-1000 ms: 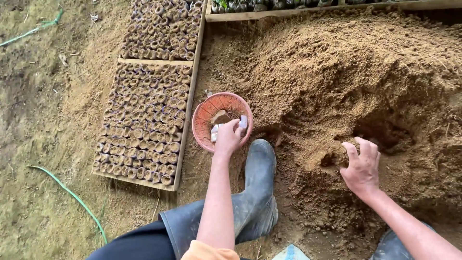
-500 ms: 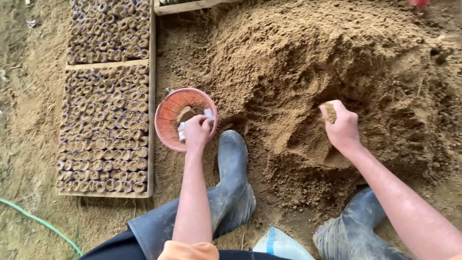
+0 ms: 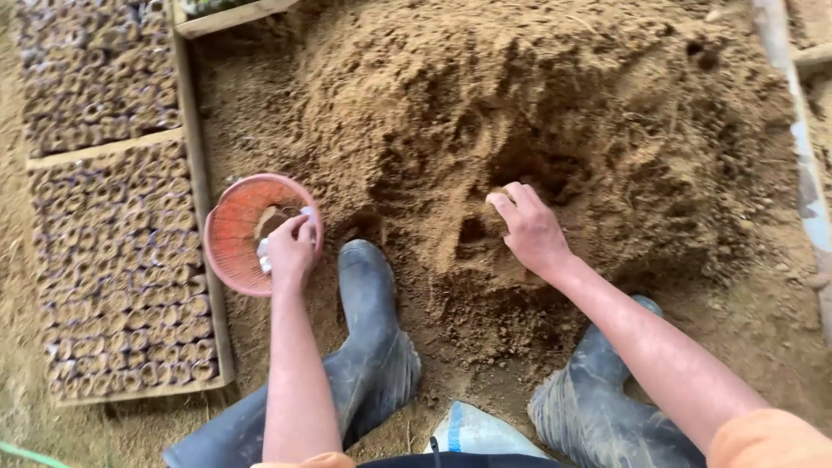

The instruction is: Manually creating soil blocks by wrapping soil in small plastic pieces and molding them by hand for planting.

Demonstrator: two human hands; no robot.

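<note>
— What's in the round orange plastic basket [image 3: 241, 232]?
— A little soil; the left hand [image 3: 290, 251] holds a small white bag at its rim, fingers pinched on it.
— And since before?
— The right hand [image 3: 530, 230] dropped into the brown soil heap [image 3: 555, 104] — fingers now loosely curled, digging

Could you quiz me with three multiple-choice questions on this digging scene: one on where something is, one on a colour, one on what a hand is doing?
1. Where is the basket?
A. left of the soil heap
B. on top of the heap
C. behind the boots

2. What colour is the basket?
A. blue
B. orange-red
C. white

3. What is the right hand doing?
A. resting on a boot
B. holding the basket
C. pressing into the soil heap

Answers: 1 A, it sits between the trays and the heap. 2 B, its rim is orange-red. 3 C, its fingers dig into soil.
</note>
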